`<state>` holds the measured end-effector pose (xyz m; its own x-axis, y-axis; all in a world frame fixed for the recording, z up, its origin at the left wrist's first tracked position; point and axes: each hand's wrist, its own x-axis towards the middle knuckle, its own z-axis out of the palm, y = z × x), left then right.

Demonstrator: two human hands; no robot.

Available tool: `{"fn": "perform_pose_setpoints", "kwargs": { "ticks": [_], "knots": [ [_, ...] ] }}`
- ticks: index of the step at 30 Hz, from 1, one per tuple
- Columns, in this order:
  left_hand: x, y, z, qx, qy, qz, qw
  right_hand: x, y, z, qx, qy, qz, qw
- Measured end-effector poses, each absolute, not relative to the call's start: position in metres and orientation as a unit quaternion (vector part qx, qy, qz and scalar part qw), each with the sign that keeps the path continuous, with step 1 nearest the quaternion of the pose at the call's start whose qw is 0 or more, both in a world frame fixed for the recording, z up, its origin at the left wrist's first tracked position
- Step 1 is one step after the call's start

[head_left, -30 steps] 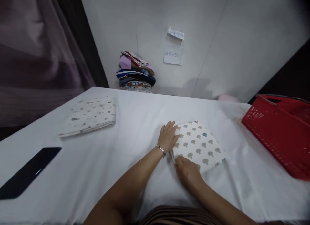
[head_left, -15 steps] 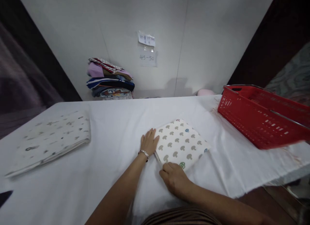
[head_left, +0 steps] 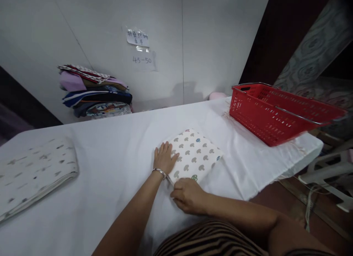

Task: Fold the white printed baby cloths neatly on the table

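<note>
A folded white cloth with grey mushroom prints (head_left: 194, 153) lies on the white-covered table (head_left: 116, 168) in front of me. My left hand (head_left: 164, 158), with a bracelet at the wrist, rests flat on its left edge, fingers stretched out. At the near corner of the cloth, my right hand (head_left: 187, 195) is closed, with thumb and fingers pinching the edge. What exactly sits between those fingertips is partly hidden. Another folded white cloth with small dark prints (head_left: 41, 171) lies at the left.
A red plastic basket (head_left: 264, 120) with metal handles stands at the table's right end. Behind the table, a pile of folded fabrics (head_left: 96, 92) sits by the wall. Paper signs (head_left: 142, 60) are taped there. A white plastic stool (head_left: 328, 175) stands to the right.
The view has turned to the right, so everything appears shifted left. My right hand still pinches the cloth's near corner, and my left hand stays on its left edge.
</note>
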<state>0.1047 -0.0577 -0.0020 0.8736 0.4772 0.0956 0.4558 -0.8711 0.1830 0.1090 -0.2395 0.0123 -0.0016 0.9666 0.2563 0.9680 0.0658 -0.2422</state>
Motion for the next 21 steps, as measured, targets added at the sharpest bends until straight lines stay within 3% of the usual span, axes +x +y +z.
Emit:
{"fn": "perform_pose_setpoints", "kwargs": {
  "ticks": [3, 5, 8, 12, 17, 21],
  "knots": [
    [0.104, -0.056, -0.004, 0.965, 0.24, 0.071, 0.078, 0.137, -0.25, 0.035, -0.659, -0.699, 0.029, 0.275],
    [0.103, -0.056, -0.004, 0.965, 0.24, 0.077, 0.078, 0.163, -0.256, 0.044, -0.696, -0.655, -0.005, 0.294],
    [0.103, -0.056, -0.008, 0.964, 0.237, 0.087, 0.081, 0.199, -0.263, 0.037, -0.797, -0.567, -0.033, 0.206],
    [0.101, -0.053, -0.012, 0.963, 0.236, 0.094, 0.089, 0.217, -0.269, 0.012, -0.837, -0.54, 0.032, 0.087],
    [0.104, -0.057, 0.005, 0.96, 0.25, 0.039, 0.122, 0.221, -0.26, 0.02, -0.827, -0.553, 0.075, 0.076],
    [0.107, -0.065, 0.013, 0.952, 0.283, 0.049, 0.107, 0.239, -0.219, 0.041, -0.825, -0.559, 0.022, 0.084]
  ]
}}
